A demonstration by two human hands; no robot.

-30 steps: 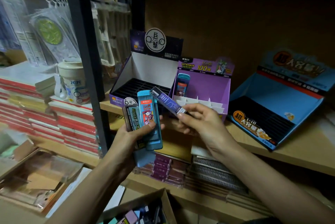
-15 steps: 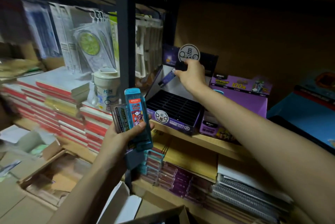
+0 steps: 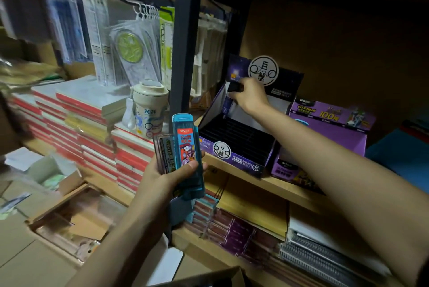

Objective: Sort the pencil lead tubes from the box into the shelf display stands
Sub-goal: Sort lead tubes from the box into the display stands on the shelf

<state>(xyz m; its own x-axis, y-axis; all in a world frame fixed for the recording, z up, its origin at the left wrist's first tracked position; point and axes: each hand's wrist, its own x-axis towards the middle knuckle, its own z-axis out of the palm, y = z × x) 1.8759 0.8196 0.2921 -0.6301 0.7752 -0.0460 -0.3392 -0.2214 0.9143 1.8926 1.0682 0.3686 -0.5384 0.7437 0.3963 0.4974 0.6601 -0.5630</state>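
1. The right grip (image 3: 249, 96) pinches the dark purple lead tube (image 3: 228, 101) by its black-capped top. The tube's long axis is near upright, with its lower end pointing into the back left corner of the dark display stand (image 3: 234, 154).
2. The left grip (image 3: 171, 177) curls round a blue lead tube (image 3: 185, 147) and a clear lead tube (image 3: 163, 154), both upright, before the shelf (image 3: 267, 184).
3. A purple display stand (image 3: 325, 131) sits just beside the dark one.

Teal blue with a red-orange label on the front tube (image 3: 186, 147); smoky clear with yellow-green lettering on the rear tube (image 3: 163, 155). Dark purple, black-capped, on the slim tube (image 3: 228, 102). Deep purple, black slots, white round logo on the left display stand (image 3: 234, 161); lilac with yellow print on the middle display stand (image 3: 329, 130). Red-and-white bands on the notebooks (image 3: 92, 138).
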